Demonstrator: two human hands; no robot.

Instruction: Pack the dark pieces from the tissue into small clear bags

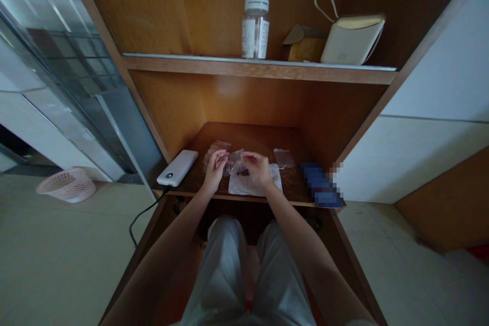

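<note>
The person's trousers [217, 275] are pale grey and loose, in a soft, matte-looking cloth with broad creases running along both thighs. The left forearm [168, 249] and right forearm [298, 234] are bare as far as the frame shows them, and so are the left hand [215, 169] and right hand [256, 168]. A pale strip at the bottom edge beside the right arm may be a sleeve hem [359, 323], but too little shows to tell.
</note>
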